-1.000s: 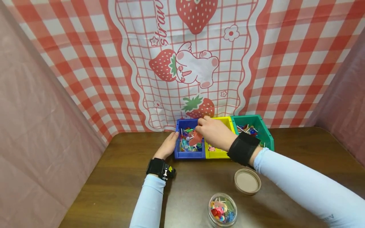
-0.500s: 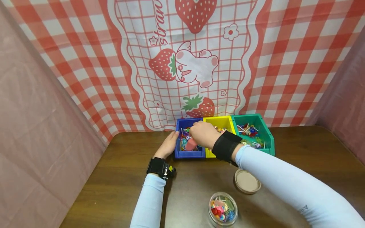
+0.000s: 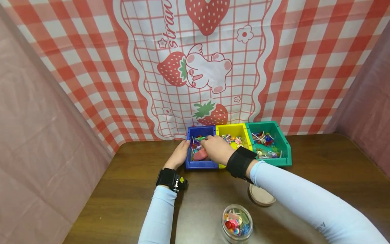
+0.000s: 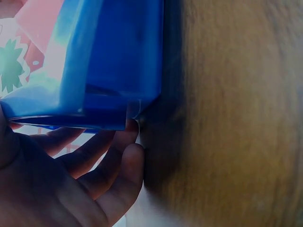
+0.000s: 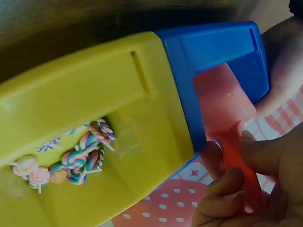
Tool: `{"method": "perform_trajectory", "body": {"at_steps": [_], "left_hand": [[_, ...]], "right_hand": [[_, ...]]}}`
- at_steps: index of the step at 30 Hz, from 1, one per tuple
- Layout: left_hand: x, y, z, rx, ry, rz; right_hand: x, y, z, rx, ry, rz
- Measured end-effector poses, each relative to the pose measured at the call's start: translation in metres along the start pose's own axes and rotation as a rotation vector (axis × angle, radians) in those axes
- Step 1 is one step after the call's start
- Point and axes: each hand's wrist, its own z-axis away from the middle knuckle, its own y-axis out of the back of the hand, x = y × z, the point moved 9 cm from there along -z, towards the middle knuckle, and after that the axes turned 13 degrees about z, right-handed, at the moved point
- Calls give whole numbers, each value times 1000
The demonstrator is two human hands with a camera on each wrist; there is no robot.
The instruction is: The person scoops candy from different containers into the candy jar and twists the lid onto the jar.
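My right hand grips the red handle of a small scoop, fingers and thumb curled round it. The scoop's pinkish bowl is down inside the blue bin, among wrapped candies and small lollipops. My left hand holds the blue bin's left side; in the left wrist view its fingers bend round the bin's edge. Joined to the blue bin are a yellow bin with swirl lollipops and a green bin with more candies.
A clear jar of mixed candies stands open near the front of the wooden table. Its round beige lid lies behind it to the right, partly under my right forearm. A checked strawberry cloth hangs behind the bins.
My right hand has moved left and lower with the scoop, from above the yellow and blue bins into the blue bin. The left hand has stayed at the blue bin's side.
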Motion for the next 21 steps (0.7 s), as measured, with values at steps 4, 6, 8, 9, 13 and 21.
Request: {"method": "perform_trajectory", "body": {"at_steps": [4, 6, 8, 9, 13, 21], "left_hand": [[0, 2, 1, 6, 1, -1], [0, 3, 2, 11, -4, 0], [-1, 2, 3, 12, -3, 9], [-1, 1, 3, 10, -4, 13], [-5, -1, 4, 0, 11, 30], [2, 0, 2, 4, 0, 21]], "right_hand": [[-5, -4, 6, -23, -17, -5], [-12, -9, 10, -51, -20, -45], [-19, -15, 13, -84, -27, -92], [-22, -19, 14, -100, -35, -117], [-25, -28, 14, -102, -92, -164], [-19, -21, 5, 59, -95, -88]]}}
